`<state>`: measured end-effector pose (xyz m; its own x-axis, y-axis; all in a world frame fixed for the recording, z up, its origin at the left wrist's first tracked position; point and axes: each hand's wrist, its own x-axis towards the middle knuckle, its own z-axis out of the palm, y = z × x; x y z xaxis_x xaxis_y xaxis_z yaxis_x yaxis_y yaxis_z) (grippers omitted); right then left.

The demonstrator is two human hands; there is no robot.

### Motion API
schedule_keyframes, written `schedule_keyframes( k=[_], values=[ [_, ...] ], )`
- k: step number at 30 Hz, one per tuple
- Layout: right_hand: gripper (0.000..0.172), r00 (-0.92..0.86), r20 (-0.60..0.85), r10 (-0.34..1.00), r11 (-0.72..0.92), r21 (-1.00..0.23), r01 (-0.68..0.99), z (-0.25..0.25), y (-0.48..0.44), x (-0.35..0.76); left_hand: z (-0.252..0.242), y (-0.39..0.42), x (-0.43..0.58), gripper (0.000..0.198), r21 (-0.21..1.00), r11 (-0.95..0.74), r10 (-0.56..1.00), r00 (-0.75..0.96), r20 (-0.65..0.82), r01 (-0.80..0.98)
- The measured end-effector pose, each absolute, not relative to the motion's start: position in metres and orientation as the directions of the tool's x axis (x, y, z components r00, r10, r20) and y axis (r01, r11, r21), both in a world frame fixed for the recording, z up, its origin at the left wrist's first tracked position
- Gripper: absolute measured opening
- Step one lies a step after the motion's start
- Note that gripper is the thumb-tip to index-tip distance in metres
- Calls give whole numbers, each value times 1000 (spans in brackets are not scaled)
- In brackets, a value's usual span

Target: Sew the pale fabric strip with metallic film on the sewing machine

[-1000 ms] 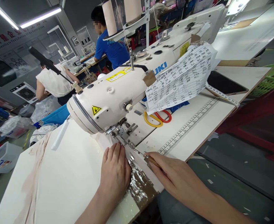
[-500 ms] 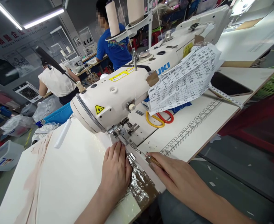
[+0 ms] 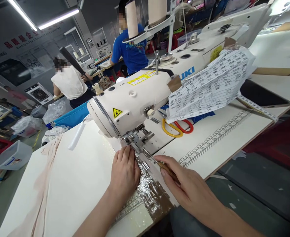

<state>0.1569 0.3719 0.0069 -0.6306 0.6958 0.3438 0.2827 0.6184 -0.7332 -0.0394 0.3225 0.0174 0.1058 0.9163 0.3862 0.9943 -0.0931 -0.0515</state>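
My right hand (image 3: 182, 184) grips the wooden handle of an awl (image 3: 168, 170). Its thin metal shaft points toward the presser foot area (image 3: 132, 138) of a white sewing machine (image 3: 131, 98). My left hand (image 3: 125, 171) lies flat, fingers stretched toward the needle area, beside the metal guide (image 3: 145, 164). Whether thin cloth lies under its fingers I cannot tell. A shiny strip of brown tape (image 3: 155, 194) covers the table edge between my hands. Sheer pale pink fabric (image 3: 44, 174) trails down the left of the white table (image 3: 80, 181).
Scissors with yellow and red handles (image 3: 172, 129) lie right of the machine, below a handwritten sheet (image 3: 209, 85). A dark phone (image 3: 263, 93), a tape measure (image 3: 258, 108) and a white-handled tool (image 3: 76, 136) rest on the table. Two people work beyond the machine.
The camera view has shifted, so the scene sits further right. The awl tip stays near the presser foot, and both hands hold nearly the same positions.
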Motion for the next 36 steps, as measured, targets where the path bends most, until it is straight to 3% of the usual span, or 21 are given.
schedule_keyframes(
  k=[3, 6, 10, 13, 25, 36],
  values=[
    [21, -663, 404, 630, 668, -717, 197, 6, 374, 146, 19, 326, -42, 32, 6, -47, 931, 41, 363, 999],
    [22, -712, 468, 523, 765, -626, 150, 4, 376, 133, 18, 328, -45, 31, 45, -34, 936, 16, 353, 998],
    [25, -723, 527, 446, 885, -379, 269, 3, 376, 119, 16, 327, -49, 32, 76, -61, 936, 30, 351, 995],
    [25, -728, 534, 430, 903, -276, 330, 3, 376, 112, 14, 326, -51, 35, 83, -64, 936, 31, 352, 994],
    [28, -777, 434, 455, 883, -109, 457, 1, 371, 105, 13, 328, -53, 38, 76, -60, 926, 27, 376, 995],
    [40, -755, 411, 511, 847, -91, 523, 5, 366, 100, 9, 334, -66, 30, 94, -62, 895, 14, 447, 994]
  ],
)
